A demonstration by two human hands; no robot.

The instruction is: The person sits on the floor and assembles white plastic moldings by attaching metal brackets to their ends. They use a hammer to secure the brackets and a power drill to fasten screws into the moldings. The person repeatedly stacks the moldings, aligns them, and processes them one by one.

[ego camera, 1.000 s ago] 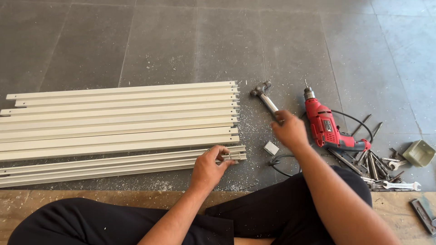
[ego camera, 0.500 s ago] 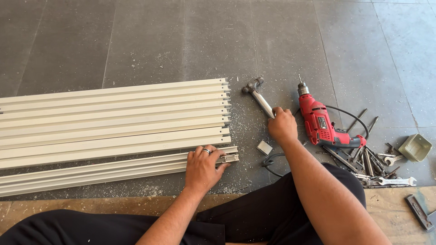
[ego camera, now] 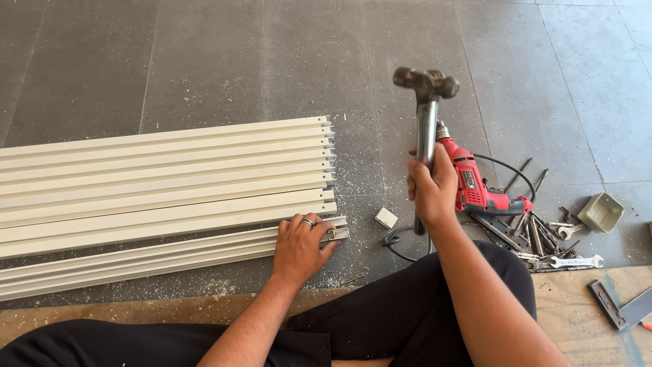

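Observation:
My right hand (ego camera: 432, 188) grips the metal shaft of a hammer (ego camera: 426, 88) and holds it upright, its dark head raised above the floor. My left hand (ego camera: 301, 246), with a ring on one finger, presses flat on the right end of the nearest cream metal rails (ego camera: 163, 177), beside a small metal bracket (ego camera: 337, 234) at the rail's tip. The rails lie side by side on the grey floor, running off to the left.
A red power drill (ego camera: 477, 187) with a black cord lies right of the hammer. Wrenches and loose metal tools (ego camera: 543, 234) are piled beside it, with a small green tray (ego camera: 600, 212). A small white block (ego camera: 386, 217) sits by the rail ends. Metal shavings dust the floor.
My right hand has lifted the hammer off the floor and swung it upright. My left hand has stayed on the rail end.

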